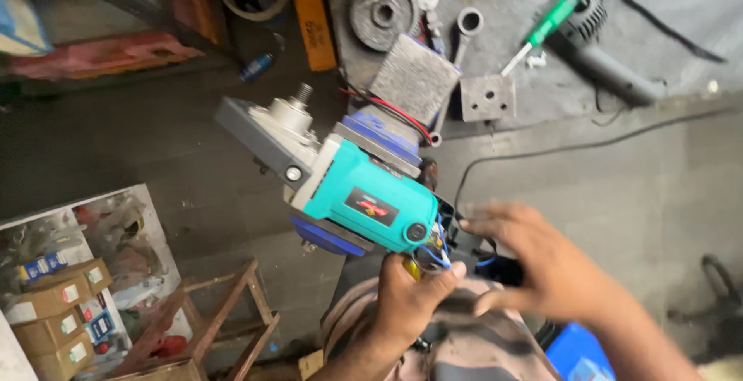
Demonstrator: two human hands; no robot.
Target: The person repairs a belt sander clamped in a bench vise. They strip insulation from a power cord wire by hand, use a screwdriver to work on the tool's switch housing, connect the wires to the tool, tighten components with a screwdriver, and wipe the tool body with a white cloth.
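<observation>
A teal angle grinder with its rear open, held in a blue vise at the bench edge.

The grinder [360, 199] lies slanted between the vise jaws [371, 137], with its metal gear head and bare threaded spindle [290, 114] pointing up-left and its tail toward the person. The left hand [414, 296] is closed under the rear end, fingers pinching near the loose blue wires [441, 253]. The right hand [534, 261] is half open and blurred beside the black rear cover [464, 238]; whether it grips anything cannot be told. The tool looks heavy at the metal head and stiff in its plastic shell, so the body is the safe place for holding. The thin wires seem fragile and should not carry any load.
</observation>
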